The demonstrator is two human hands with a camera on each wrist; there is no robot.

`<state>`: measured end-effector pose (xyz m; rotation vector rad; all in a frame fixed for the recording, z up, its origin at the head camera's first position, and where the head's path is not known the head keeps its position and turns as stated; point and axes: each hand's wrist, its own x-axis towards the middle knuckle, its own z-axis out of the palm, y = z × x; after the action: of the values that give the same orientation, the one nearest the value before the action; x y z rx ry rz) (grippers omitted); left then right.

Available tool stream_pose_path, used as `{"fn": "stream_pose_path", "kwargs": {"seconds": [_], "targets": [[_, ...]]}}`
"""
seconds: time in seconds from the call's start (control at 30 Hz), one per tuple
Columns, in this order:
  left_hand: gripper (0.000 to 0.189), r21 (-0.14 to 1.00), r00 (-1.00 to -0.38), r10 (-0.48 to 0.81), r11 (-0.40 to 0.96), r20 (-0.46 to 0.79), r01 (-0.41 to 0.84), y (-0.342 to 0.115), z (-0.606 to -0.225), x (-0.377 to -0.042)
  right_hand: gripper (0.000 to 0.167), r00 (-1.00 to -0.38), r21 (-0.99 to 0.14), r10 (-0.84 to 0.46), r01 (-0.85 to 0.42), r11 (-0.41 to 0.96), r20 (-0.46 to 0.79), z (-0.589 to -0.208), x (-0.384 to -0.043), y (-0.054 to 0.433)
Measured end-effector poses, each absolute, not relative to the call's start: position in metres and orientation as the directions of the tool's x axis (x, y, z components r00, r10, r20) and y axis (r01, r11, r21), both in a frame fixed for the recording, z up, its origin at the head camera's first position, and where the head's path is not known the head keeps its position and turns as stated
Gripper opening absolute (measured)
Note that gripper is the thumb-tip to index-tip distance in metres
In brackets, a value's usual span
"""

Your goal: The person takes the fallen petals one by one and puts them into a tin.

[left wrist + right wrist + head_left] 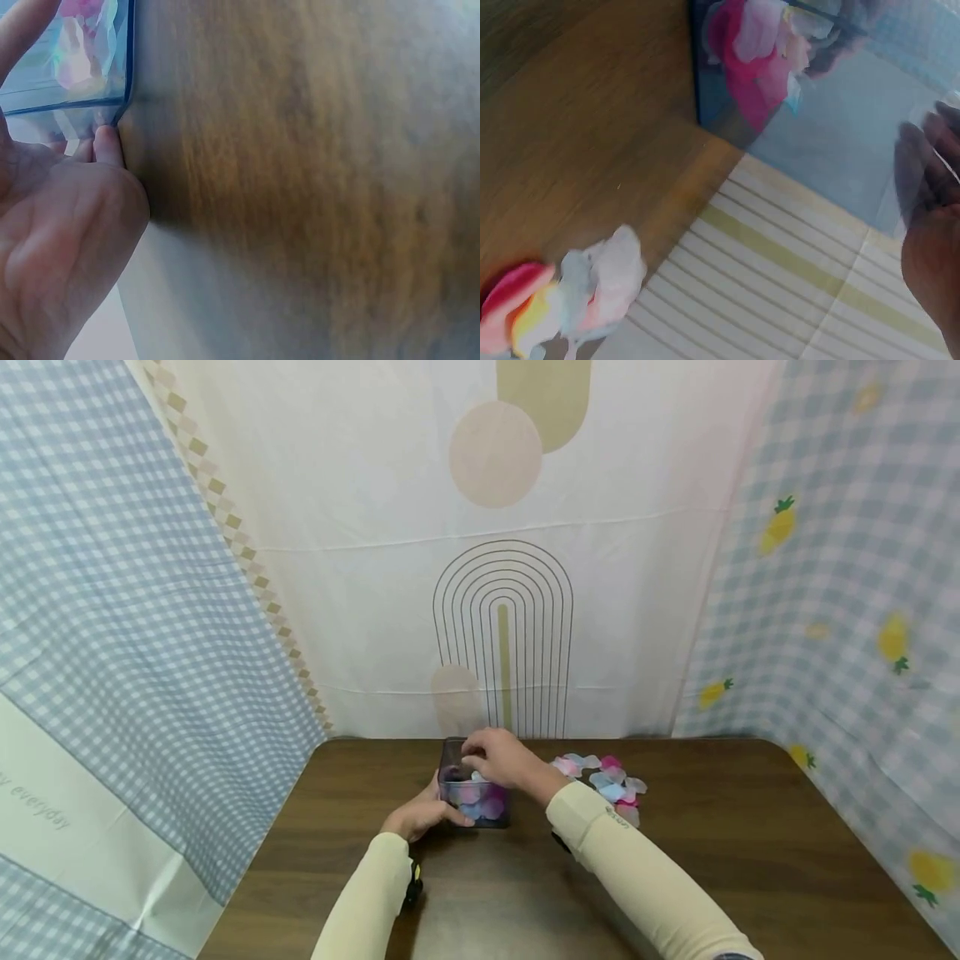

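A clear bluish plastic box (454, 804) stands on the table with pink, purple and pale blue artificial petals (491, 806) inside. My left hand (422, 814) grips its left side, thumb along the front and fingers behind, as the left wrist view also shows. My right hand (501, 758) reaches over the open top with bent fingers. A whitish petal (477, 776) appears right at its fingertips; I cannot tell whether they pinch it. In the right wrist view, the fingers (928, 161) show partly through the clear wall, and pink petals (750, 56) cluster in the box.
Loose pink, white and pale blue petals (611, 785) lie scattered on the wooden table (720, 843), to the right of the box. A patterned white cloth (360, 610) hangs behind the table's far edge, with checked cloths (810, 610) at both sides.
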<state>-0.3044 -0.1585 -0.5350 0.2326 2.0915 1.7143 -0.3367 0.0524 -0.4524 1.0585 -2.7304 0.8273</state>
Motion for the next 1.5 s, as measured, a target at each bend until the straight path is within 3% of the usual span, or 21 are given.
{"fn": "stream_pose_path", "kwargs": {"seconds": [0.27, 0.53, 0.7, 1.33, 1.5], "targets": [[0.124, 0.964, -0.912, 0.356, 0.234, -0.203, -0.123, -0.157, -0.535, -0.301, 0.03, -0.736, -0.421, -0.488, -0.672, 0.609, 0.469, -0.448, -0.335, 0.121], [0.118, 0.964, -0.918, 0.346, 0.242, -0.192, -0.11, -0.156, -0.532, -0.301, 0.017, -0.836, -0.429, -0.369, -0.531, 0.731, 0.406, -0.453, -0.322, 0.227], [0.12, 0.963, -0.924, 0.328, 0.24, -0.196, -0.119, -0.156, -0.529, -0.3, 0.014, -0.897, -0.408, -0.304, -0.42, 0.811, 0.32, -0.467, -0.307, 0.268], [0.12, 0.966, -0.921, 0.333, 0.225, -0.201, -0.13, -0.16, -0.538, -0.302, 0.025, -0.92, -0.349, -0.366, -0.393, 0.851, 0.142, -0.492, -0.289, 0.27], [0.118, 0.969, -0.924, 0.331, 0.213, -0.191, -0.124, -0.159, -0.538, -0.303, 0.018, -0.929, -0.308, -0.358, -0.37, 0.876, 0.096, -0.495, -0.284, 0.268]]}}
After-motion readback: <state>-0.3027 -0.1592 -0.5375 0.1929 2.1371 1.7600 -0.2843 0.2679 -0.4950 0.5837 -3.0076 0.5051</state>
